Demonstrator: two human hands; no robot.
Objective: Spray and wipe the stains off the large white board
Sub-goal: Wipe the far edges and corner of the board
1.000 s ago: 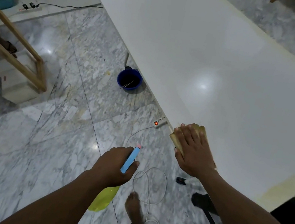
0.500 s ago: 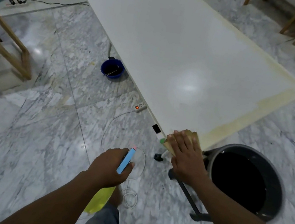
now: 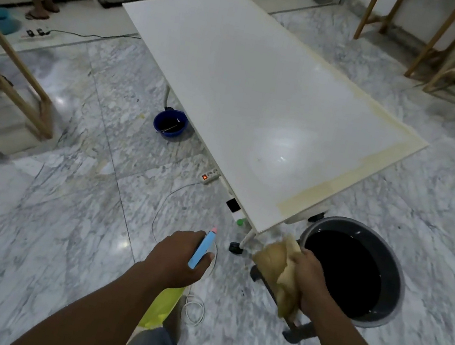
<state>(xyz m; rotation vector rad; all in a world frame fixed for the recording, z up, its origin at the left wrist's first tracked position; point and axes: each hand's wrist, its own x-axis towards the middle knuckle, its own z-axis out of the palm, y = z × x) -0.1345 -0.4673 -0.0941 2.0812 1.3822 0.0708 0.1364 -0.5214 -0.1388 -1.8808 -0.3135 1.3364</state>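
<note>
Tan cloth (image 3: 279, 268) bunched in right fingers (image 3: 305, 259), just off board (image 3: 263, 102) corner; left fingers (image 3: 208, 259) grip spray bottle (image 3: 202, 247).

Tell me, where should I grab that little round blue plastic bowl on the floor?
I'd pinch the rim of the little round blue plastic bowl on the side away from the large white board, reaching down from above. It sits upright, mouth up, and its other side is close by the board's edge.

Marble floor (image 3: 28, 228) carries a blue bowl (image 3: 169, 127), power strip (image 3: 210, 174) and grey tub (image 3: 392, 292), seemingly full.
</note>
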